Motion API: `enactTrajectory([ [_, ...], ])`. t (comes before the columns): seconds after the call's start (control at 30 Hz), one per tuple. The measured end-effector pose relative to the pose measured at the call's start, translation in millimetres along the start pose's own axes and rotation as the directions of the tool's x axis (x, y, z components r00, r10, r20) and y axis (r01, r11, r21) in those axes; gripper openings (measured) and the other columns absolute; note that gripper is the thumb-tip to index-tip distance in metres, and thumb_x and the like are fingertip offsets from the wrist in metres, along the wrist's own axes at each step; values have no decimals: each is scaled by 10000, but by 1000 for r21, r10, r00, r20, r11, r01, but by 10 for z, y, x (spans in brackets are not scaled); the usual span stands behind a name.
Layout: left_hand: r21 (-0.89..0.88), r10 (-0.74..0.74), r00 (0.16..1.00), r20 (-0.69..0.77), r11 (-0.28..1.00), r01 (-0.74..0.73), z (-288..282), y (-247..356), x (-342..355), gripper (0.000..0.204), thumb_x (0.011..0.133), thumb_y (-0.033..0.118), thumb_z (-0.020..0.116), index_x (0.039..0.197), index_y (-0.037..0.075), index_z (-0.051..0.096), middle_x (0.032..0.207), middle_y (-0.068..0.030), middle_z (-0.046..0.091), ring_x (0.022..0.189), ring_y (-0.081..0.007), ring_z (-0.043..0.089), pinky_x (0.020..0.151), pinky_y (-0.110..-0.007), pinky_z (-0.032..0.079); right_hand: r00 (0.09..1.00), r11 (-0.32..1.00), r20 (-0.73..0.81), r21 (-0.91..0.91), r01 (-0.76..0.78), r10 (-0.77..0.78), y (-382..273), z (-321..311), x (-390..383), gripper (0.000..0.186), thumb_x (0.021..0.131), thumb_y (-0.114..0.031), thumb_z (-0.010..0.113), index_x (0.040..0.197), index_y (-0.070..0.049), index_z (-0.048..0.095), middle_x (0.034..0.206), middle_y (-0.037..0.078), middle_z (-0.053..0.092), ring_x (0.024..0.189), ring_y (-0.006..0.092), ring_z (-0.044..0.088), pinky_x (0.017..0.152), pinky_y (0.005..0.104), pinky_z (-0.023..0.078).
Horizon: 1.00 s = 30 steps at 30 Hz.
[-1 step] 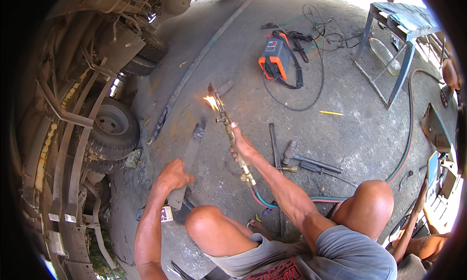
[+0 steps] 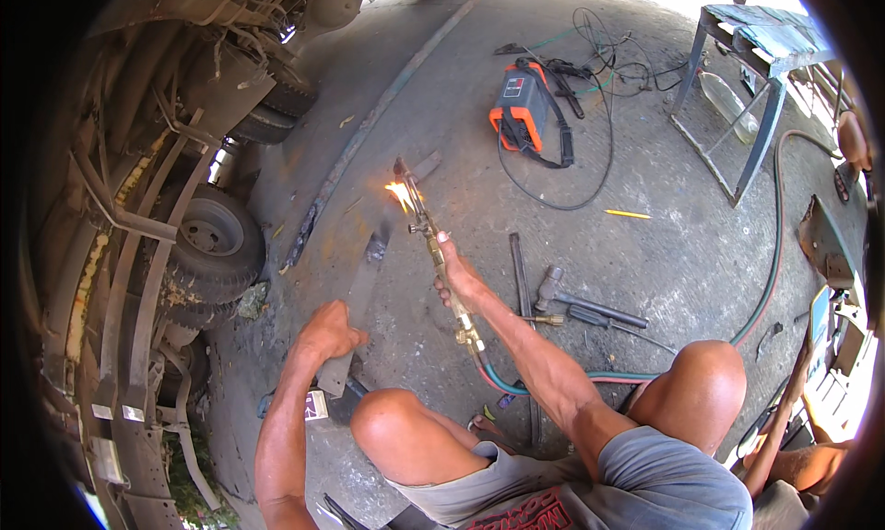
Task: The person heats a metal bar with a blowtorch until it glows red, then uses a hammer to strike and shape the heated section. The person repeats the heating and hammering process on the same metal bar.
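My right hand (image 2: pixel 458 276) is wrapped round a brass cutting torch (image 2: pixel 430 233), which is tilted with its head up and away from me. A small orange flame (image 2: pixel 401 195) burns at its head. A green and a red hose (image 2: pixel 516 384) run from the torch's rear end past my knee to the right. My left hand (image 2: pixel 329 331) is closed on a flat metal bar (image 2: pixel 365 286) low over the floor. The bar's far part is darkened, and its near end shows below my fingers. Part of the bar is hidden by my hand.
A truck underside with a wheel (image 2: pixel 214 230) fills the left. A hammer (image 2: pixel 590 301), a screwdriver (image 2: pixel 604 319) and a dark rod (image 2: pixel 521 276) lie right. Beyond are an orange-grey welding machine (image 2: pixel 523 106) with cables and a blue metal stand (image 2: pixel 772 101). Another person's arm (image 2: pixel 784 419) shows far right.
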<state>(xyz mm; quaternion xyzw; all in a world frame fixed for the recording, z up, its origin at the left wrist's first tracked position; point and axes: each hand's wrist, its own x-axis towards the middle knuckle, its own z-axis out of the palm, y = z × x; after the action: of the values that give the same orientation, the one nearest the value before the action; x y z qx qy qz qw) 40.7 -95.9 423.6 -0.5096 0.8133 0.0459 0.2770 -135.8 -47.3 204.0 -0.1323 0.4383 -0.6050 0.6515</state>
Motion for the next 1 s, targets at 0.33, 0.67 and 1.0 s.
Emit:
enactTrajectory([
  [0.33, -15, 8, 1000, -28, 1000, -9, -60, -8, 62, 485, 744, 243, 881, 1029, -122, 736, 1061, -349, 717, 1053, -435, 722, 925, -468, 563, 1000, 1000, 4, -16, 13, -13, -83, -27, -29, 903, 927, -900, 295, 1045, -36, 530, 732, 27, 482, 596, 141, 475, 518, 363, 448],
  [0.67, 26, 19, 999, -38, 1000, -18, -112, 28, 52, 488, 750, 236, 877, 1012, -147, 725, 1033, -366, 710, 1045, -442, 724, 914, -471, 567, 1000, 1000, -15, -2, -19, 19, -71, -36, 1, 906, 933, -889, 303, 1147, -42, 544, 730, 19, 485, 580, 131, 482, 508, 351, 441],
  [1.0, 21, 28, 998, -61, 999, -27, -66, -28, 63, 468, 741, 232, 859, 1020, -123, 734, 1034, -353, 715, 1024, -434, 729, 897, -477, 568, 999, 999, 5, -18, 32, -32, -137, 10, -74, 845, 936, -888, 276, 981, -69, 476, 702, 12, 452, 552, 138, 447, 486, 346, 411],
])
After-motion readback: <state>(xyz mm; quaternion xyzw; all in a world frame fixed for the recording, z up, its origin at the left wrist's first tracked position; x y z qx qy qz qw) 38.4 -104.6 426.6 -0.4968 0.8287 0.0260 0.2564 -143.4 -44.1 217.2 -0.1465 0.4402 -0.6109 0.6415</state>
